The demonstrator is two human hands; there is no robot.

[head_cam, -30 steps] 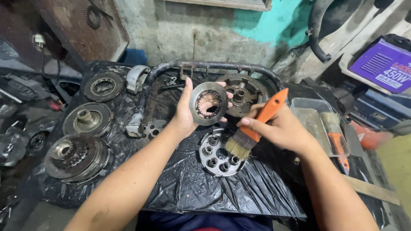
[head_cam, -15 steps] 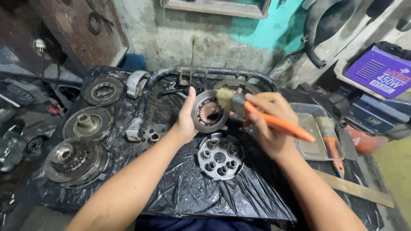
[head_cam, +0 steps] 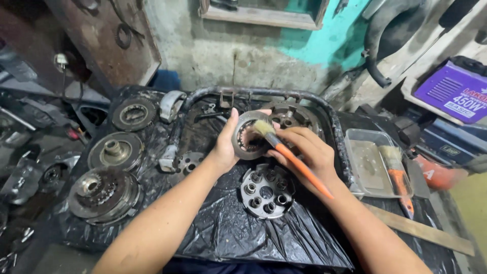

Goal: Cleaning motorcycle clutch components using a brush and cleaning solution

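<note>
Dim, soft light; wide-angle edge warp

One head cam only, worn up high, looks down & fwd over both forearms at the tabletop point(head_cam: 223, 238) covered w/ black plastic, close to the near edge, wall point(head_cam: 223, 56) at far side, shelves far right; no 2nd view to overlap.

Rough grey concrete wall point(head_cam: 213, 56) with a turquoise-painted patch point(head_cam: 335, 35) stood behind the surface point(head_cam: 228, 238), which was draped in black plastic; a wooden window ledge point(head_cam: 258, 16) sat above.
</note>
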